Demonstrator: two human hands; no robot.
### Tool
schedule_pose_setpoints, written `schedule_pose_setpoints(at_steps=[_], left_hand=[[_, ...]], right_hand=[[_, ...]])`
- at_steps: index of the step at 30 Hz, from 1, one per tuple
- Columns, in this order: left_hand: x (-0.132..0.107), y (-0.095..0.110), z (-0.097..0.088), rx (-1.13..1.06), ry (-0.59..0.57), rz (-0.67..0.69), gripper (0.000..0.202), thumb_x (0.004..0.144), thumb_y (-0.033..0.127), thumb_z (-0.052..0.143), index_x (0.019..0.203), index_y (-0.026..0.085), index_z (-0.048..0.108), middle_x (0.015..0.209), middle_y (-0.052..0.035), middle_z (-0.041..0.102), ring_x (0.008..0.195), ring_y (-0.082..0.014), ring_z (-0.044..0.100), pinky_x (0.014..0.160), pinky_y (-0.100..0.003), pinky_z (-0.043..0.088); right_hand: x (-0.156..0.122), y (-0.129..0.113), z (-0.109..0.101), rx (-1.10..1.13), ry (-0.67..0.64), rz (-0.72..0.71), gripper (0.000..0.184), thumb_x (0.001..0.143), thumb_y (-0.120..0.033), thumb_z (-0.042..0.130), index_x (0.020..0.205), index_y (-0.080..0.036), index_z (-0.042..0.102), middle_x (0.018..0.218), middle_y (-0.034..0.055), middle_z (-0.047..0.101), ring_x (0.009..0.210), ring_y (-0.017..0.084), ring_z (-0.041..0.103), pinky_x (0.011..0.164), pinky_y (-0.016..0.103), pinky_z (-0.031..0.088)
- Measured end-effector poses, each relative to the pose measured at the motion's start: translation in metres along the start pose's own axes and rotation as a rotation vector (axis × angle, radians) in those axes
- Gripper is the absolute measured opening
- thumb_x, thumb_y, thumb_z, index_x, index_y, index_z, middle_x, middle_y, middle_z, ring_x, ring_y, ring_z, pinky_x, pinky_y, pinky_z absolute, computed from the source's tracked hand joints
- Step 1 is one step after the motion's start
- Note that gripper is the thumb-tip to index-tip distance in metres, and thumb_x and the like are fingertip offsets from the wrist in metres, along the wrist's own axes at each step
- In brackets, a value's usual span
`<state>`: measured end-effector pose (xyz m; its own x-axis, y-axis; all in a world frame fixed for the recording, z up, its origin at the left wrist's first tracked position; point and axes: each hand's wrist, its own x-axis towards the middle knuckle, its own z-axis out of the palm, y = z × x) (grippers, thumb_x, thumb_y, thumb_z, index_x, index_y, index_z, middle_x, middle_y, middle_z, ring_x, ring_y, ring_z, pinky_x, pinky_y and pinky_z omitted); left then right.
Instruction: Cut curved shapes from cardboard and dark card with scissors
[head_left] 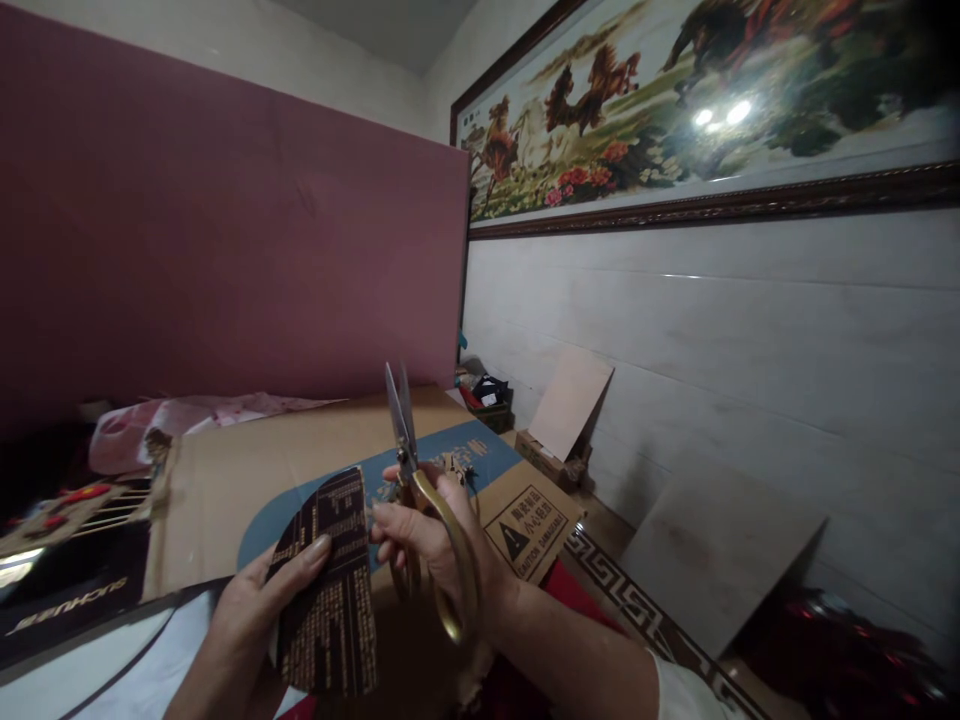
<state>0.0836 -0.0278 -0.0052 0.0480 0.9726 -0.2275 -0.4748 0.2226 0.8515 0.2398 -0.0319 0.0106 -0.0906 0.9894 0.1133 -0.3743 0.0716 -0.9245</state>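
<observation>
My left hand (251,610) grips a dark piece of printed card (330,590) covered in small gold text, thumb on its face. My right hand (431,545) holds gold-handled scissors (420,480) with its fingers through the loops. The steel blades point up and look nearly closed, just right of the card's upper edge. Both hands hover over a flattened brown cardboard box (262,470) with a blue printed patch and a caution label (529,535).
A maroon board (225,230) stands behind the cardboard. A framed horse picture (675,100) hangs on the white wall at right. Pink cloth (150,425) lies at left. A small open box (559,440), a leaning panel (712,555) and clutter sit on the floor at right.
</observation>
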Motion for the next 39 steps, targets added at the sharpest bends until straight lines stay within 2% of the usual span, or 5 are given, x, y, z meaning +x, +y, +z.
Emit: schedule_pose_setpoints(at_steps=[7, 16, 25, 34, 39], left_hand=[[0.001, -0.005, 0.002, -0.017, -0.042, 0.067, 0.046, 0.059, 0.027, 0.086, 0.102, 0.015, 0.072, 0.087, -0.0100, 0.079, 0.078, -0.0277, 0.074, 0.062, -0.028, 0.059], [0.003, -0.008, 0.004, -0.062, 0.001, 0.140, 0.036, 0.071, 0.032, 0.079, 0.105, 0.022, 0.073, 0.094, -0.0035, 0.079, 0.091, -0.0198, 0.072, 0.068, -0.018, 0.056], [0.002, -0.007, 0.000, 0.102, 0.051, 0.344, 0.046, 0.077, 0.041, 0.073, 0.121, 0.032, 0.067, 0.125, 0.0009, 0.070, 0.124, -0.0191, 0.056, 0.098, -0.022, 0.045], [0.003, 0.004, -0.013, 0.094, 0.197, 0.248, 0.047, 0.054, 0.031, 0.089, 0.098, 0.021, 0.076, 0.080, -0.0033, 0.079, 0.066, -0.0209, 0.072, 0.060, -0.029, 0.060], [0.005, 0.003, -0.018, 0.193, 0.171, 0.447, 0.039, 0.057, 0.032, 0.088, 0.092, 0.021, 0.077, 0.086, -0.0016, 0.077, 0.074, -0.0159, 0.069, 0.065, -0.021, 0.057]], right_hand=[[-0.018, 0.016, 0.001, 0.187, -0.011, 0.087, 0.057, 0.060, -0.027, 0.082, 0.111, -0.019, 0.056, 0.082, -0.0014, 0.064, 0.077, 0.016, 0.062, 0.074, 0.030, 0.047], [-0.017, 0.010, 0.004, 0.139, 0.102, 0.108, 0.055, 0.054, -0.022, 0.080, 0.105, -0.018, 0.058, 0.075, -0.0040, 0.059, 0.070, 0.014, 0.057, 0.069, 0.027, 0.045], [-0.016, 0.024, 0.005, 0.180, 0.120, 0.016, 0.053, 0.057, -0.021, 0.082, 0.105, -0.021, 0.058, 0.078, -0.0042, 0.058, 0.072, 0.013, 0.056, 0.071, 0.027, 0.046], [-0.011, 0.026, 0.009, 0.125, 0.128, -0.022, 0.051, 0.057, -0.023, 0.081, 0.102, -0.020, 0.058, 0.075, -0.0045, 0.055, 0.067, 0.013, 0.054, 0.066, 0.026, 0.045], [-0.011, 0.027, 0.010, 0.144, 0.109, -0.015, 0.050, 0.058, -0.022, 0.080, 0.102, -0.021, 0.059, 0.077, -0.0043, 0.056, 0.070, 0.013, 0.055, 0.067, 0.026, 0.045]])
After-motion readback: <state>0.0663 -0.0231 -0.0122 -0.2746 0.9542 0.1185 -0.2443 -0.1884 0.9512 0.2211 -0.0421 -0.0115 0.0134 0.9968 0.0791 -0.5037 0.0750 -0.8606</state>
